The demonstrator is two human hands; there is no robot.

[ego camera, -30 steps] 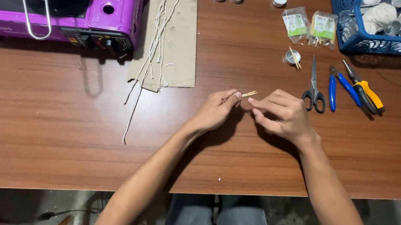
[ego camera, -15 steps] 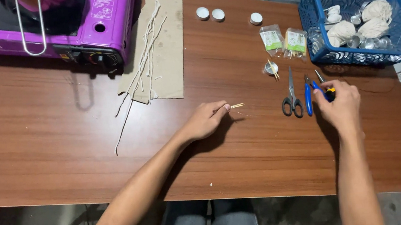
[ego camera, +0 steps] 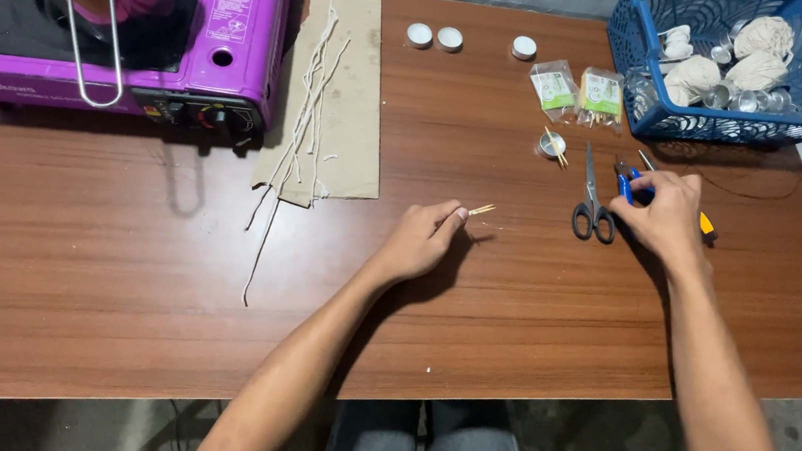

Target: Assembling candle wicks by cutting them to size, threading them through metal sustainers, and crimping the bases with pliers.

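Presently, the left hand [ego camera: 420,243] rests on the wooden table [ego camera: 105,279] at centre frame, fingers closed in a pinch on a short pale stick [ego camera: 480,210]. The stick's free end points toward the right of the frame, its long axis running roughly left to right and slightly upward.

The right hand [ego camera: 663,214] lies right of centre, fingers curled over the blue-handled pliers [ego camera: 626,186]; a yellow handle tip [ego camera: 707,225] shows at its far edge. Whether the fingers have fully closed on the pliers cannot be told. The scissors [ego camera: 592,206] lie just left of that hand, apart from it, blades pointing to the top of the frame.

The pliers lie to the right of the pinched stick, with the scissors between. The right hand is much the nearer to them.

Compared with one second ago, the right hand has left the stick, where both hands met, and moved rightward to the tools. The left hand keeps its pinch in much the same place.

A blue basket [ego camera: 637,47] sits at upper right, a purple stove [ego camera: 248,31] at upper left.
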